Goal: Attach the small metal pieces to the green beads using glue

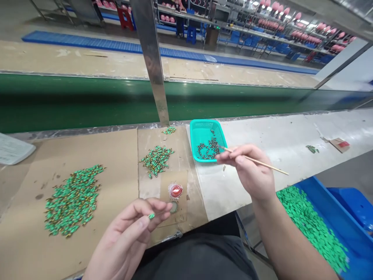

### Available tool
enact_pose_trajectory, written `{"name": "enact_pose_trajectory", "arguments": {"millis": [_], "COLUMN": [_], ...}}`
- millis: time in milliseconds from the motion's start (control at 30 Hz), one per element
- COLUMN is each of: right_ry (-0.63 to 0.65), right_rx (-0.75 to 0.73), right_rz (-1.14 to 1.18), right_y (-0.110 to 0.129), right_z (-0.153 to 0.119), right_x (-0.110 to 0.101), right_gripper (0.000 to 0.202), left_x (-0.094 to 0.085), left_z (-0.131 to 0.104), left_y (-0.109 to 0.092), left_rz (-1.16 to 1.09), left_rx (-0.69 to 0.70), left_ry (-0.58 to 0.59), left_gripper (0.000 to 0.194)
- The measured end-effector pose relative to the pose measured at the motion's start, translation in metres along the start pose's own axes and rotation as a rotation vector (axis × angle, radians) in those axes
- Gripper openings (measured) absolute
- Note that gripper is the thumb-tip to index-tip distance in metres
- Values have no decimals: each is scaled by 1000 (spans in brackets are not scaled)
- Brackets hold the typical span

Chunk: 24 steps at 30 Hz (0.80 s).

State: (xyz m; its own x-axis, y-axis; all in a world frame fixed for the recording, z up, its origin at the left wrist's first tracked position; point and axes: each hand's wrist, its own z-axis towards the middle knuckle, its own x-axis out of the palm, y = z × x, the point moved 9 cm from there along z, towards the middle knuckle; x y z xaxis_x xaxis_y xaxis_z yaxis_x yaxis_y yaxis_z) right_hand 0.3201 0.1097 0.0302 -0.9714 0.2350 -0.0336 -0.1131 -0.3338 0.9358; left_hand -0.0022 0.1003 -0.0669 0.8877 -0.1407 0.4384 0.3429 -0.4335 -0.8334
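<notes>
Between the thumb and fingers of my left hand (131, 225) is a small green piece (151, 216). A thin wooden stick (266, 165) lies in the grip of my right hand (253, 171), its tip pointing into a turquoise basket (194, 136). Small dark parts (208, 149) are scattered on the basket's floor. Just beyond my left hand, a red bottle cap-like dish (176, 191) and a small grey disc (174, 207) sit on a cardboard square. Green pieces with brass-coloured ends form a pile (157, 160) left of the basket.
A larger pile of green pieces (74, 200) covers part of the cardboard on the left. A green conveyor belt (116, 101) runs behind the bench, with a metal post (151, 58) at its near edge. Lower right stands a blue bin (323, 206) of green pieces.
</notes>
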Motion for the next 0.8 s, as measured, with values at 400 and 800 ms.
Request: {"name": "enact_pose_trajectory", "arguments": {"millis": [400,800], "right_ry": [503,618], "right_rx": [275,327], "right_rz": [-1014,-1161], "right_y": [-123,-140], "right_z": [115,120], "right_x": [23,38], "right_gripper": [24,32], "left_x": [-20,-22], "left_z": [1,1], "left_y": [5,5], "left_rz": [-26,-2], "left_rx": [26,22], "left_ry": [-136,-139], "left_gripper": [37,38]}}
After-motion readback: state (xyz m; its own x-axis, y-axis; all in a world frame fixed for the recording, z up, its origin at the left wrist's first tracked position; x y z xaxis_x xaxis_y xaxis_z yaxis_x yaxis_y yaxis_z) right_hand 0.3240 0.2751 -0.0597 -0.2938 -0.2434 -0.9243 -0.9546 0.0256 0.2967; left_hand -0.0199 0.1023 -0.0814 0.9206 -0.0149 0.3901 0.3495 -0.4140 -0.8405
